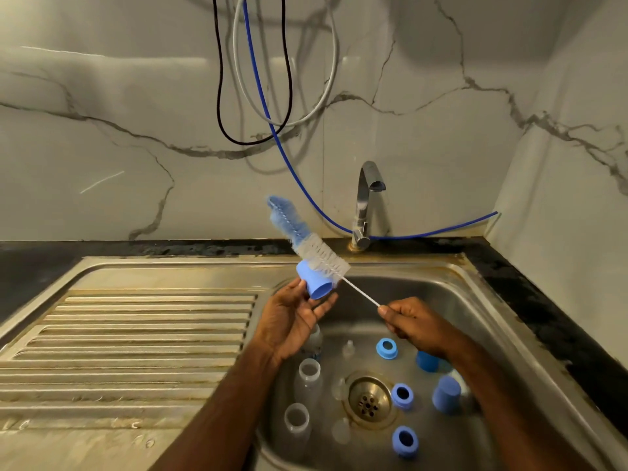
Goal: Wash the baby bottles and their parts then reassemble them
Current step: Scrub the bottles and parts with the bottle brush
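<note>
Above the far left of the sink, the left hand pinches a blue cap while the right hand grips the bottle brush by its wire stem, bristles touching the cap; clear bottles and blue rings lie in the basin below.

three blue caps, three blue collar rings, three clear bottles, one bottle brush

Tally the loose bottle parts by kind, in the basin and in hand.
Blue plastic caps: 3
Blue screw rings: 3
Clear plastic bottles: 3
Clear silicone teats: 3
Total: 12
</note>
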